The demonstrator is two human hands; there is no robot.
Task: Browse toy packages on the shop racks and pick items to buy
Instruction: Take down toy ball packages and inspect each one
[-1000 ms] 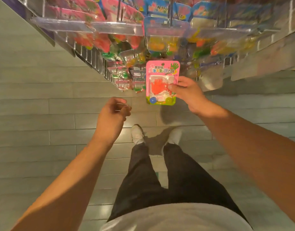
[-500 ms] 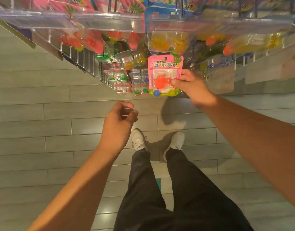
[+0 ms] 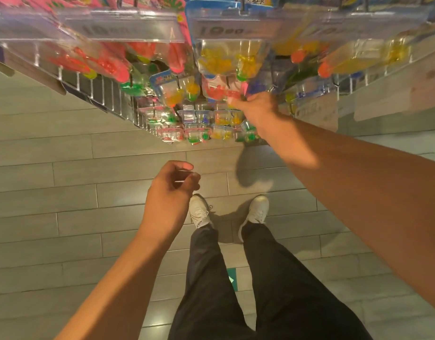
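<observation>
Right hand [image 3: 257,109] pinches a pink toy pack [image 3: 220,90] at the rack [image 3: 113,99]. Left hand [image 3: 171,192] hangs loosely curled, holding nothing, above the floor [image 3: 52,180].

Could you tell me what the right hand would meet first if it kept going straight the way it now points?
Probably the pink toy package at its fingertips, which the right hand already seems to touch; depth is unclear.

Warm, dim indoor light from above, soft shadow on the floor [image 3: 250,173] ahead of the shoes [image 3: 199,213], glare on clear price holders [image 3: 128,30], top-edge packages [image 3: 226,57] motion-blurred, wide-angle bending at the edges
</observation>
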